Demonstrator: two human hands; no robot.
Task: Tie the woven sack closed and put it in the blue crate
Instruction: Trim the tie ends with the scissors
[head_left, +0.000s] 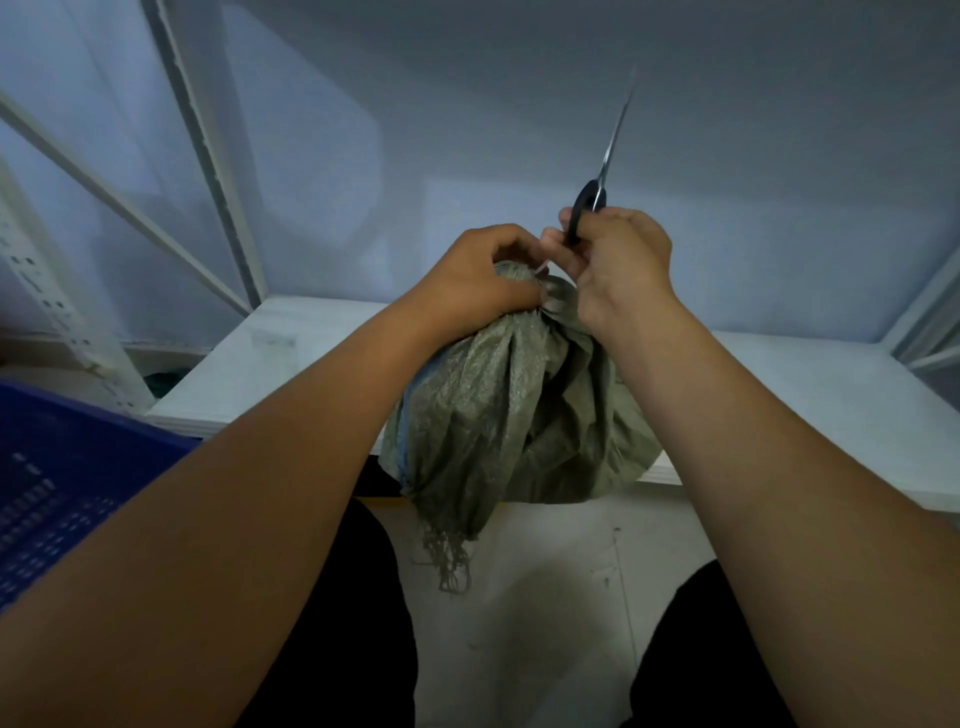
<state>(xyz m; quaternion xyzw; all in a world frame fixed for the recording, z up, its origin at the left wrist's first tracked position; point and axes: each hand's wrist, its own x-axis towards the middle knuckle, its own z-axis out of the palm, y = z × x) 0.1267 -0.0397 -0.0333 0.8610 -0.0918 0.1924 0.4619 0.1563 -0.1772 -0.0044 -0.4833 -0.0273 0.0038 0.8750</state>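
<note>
Tying looked nearly finished in the head view: the woven sack sat on the desk with its neck bunched and a white tie showing at it. You had not yet moved it to the blue crate, which stood left of the sack. Your left hand gripped the sack's neck. Your right hand, close beside it above the sack, curled round scissors, blades up; trimming the tie probably remained.
</note>
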